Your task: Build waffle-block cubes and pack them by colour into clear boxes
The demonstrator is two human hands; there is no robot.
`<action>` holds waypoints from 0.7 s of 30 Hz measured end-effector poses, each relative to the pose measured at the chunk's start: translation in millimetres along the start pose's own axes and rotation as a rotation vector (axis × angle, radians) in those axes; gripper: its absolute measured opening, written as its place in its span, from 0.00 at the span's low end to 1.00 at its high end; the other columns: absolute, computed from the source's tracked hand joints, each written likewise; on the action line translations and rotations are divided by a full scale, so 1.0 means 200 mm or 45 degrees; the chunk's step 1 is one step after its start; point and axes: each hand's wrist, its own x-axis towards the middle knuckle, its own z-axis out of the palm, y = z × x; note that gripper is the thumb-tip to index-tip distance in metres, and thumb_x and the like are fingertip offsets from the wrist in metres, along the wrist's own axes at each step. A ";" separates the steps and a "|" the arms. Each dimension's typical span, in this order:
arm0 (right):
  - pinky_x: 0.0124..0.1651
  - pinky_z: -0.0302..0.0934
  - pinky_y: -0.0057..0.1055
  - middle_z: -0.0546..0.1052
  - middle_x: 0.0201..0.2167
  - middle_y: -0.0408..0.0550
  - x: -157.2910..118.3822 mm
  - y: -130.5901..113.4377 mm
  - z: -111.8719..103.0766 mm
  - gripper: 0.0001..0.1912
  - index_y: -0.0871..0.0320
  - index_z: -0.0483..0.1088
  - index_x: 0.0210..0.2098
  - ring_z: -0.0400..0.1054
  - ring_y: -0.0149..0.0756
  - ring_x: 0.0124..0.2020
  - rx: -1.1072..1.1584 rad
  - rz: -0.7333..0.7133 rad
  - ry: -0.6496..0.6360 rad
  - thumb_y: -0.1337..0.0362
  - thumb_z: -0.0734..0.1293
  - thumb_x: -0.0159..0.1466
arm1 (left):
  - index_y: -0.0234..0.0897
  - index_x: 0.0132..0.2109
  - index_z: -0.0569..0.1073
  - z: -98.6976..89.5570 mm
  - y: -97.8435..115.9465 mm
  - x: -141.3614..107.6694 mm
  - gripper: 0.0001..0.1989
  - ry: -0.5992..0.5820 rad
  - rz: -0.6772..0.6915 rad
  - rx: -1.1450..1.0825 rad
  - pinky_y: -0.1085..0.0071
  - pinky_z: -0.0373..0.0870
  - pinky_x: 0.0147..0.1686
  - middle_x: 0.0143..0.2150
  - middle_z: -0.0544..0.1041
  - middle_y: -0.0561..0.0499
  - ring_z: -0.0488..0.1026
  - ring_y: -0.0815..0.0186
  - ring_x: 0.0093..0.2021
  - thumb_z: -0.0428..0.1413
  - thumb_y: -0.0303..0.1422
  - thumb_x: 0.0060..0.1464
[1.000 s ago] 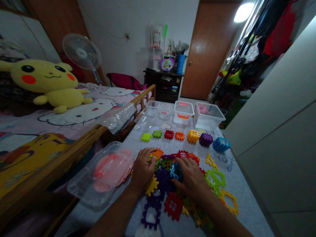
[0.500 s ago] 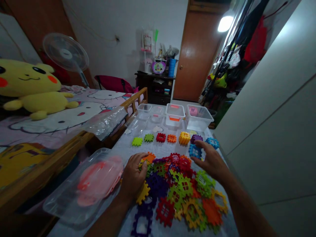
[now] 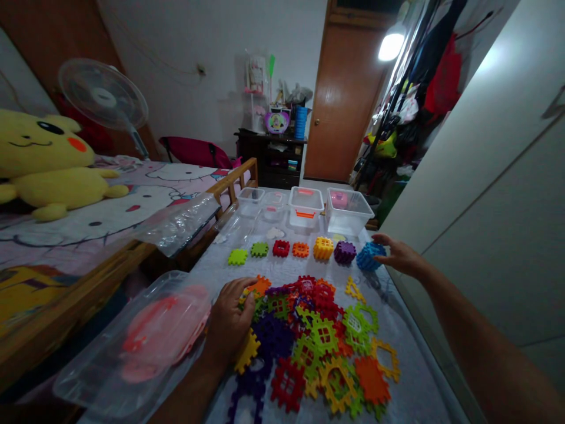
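Note:
My right hand (image 3: 399,257) has its fingers round the right side of a stack of blue plastic tiles (image 3: 369,257), at the right end of a row. Next to it in that row stand a purple stack (image 3: 345,252) and a yellow stack (image 3: 323,248); orange, red and green tiles sit farther left. My left hand (image 3: 232,309) rests at the left edge of a loose pile of colourful notched tiles (image 3: 324,335), near an orange tile (image 3: 261,285). Its fingertips are partly over the pile, and what lies under them is hidden.
Clear plastic boxes (image 3: 348,212) line the table's far side. A transparent lid (image 3: 132,341) over pink items lies at the left, beside the bed's wooden rail (image 3: 176,259). A white cabinet (image 3: 494,194) stands close on the right.
My right hand has moved right and away from me, bringing the blue tile to the blue stack. A yellow triangular piece now shows behind the pile. The view has shifted slightly.

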 end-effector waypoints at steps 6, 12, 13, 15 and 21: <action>0.56 0.63 0.47 0.75 0.52 0.61 0.01 0.03 0.03 0.29 0.61 0.68 0.53 0.70 0.51 0.53 -0.022 0.010 0.000 0.62 0.69 0.51 | 0.38 0.46 0.74 0.00 0.00 0.00 0.13 -0.001 -0.004 0.010 0.58 0.70 0.51 0.45 0.78 0.46 0.74 0.58 0.48 0.49 0.33 0.57; 0.56 0.63 0.46 0.74 0.54 0.58 -0.01 0.00 0.01 0.30 0.58 0.67 0.54 0.69 0.51 0.54 -0.067 -0.002 0.028 0.60 0.69 0.52 | 0.39 0.46 0.74 -0.01 0.01 0.00 0.13 0.004 0.001 0.002 0.59 0.71 0.51 0.45 0.78 0.47 0.74 0.59 0.47 0.49 0.32 0.57; 0.55 0.63 0.47 0.74 0.54 0.59 -0.02 -0.01 0.00 0.31 0.59 0.67 0.55 0.69 0.51 0.54 -0.087 0.009 0.040 0.59 0.69 0.52 | 0.39 0.46 0.74 -0.01 0.01 0.00 0.13 0.004 0.000 0.003 0.59 0.71 0.51 0.45 0.78 0.47 0.74 0.59 0.47 0.49 0.32 0.57; 0.55 0.63 0.48 0.73 0.54 0.60 -0.04 -0.04 -0.01 0.31 0.59 0.67 0.56 0.69 0.53 0.54 -0.139 0.051 0.082 0.59 0.69 0.53 | 0.39 0.46 0.74 -0.01 0.01 0.00 0.13 0.006 0.003 0.000 0.59 0.71 0.51 0.45 0.78 0.47 0.74 0.59 0.47 0.49 0.32 0.57; 0.56 0.62 0.49 0.72 0.54 0.58 -0.18 -0.35 0.08 0.27 0.55 0.67 0.55 0.67 0.52 0.56 -0.087 -0.047 0.234 0.58 0.67 0.57 | 0.38 0.45 0.74 -0.01 0.02 0.01 0.13 0.014 0.002 0.001 0.59 0.71 0.50 0.45 0.78 0.46 0.74 0.58 0.47 0.49 0.31 0.56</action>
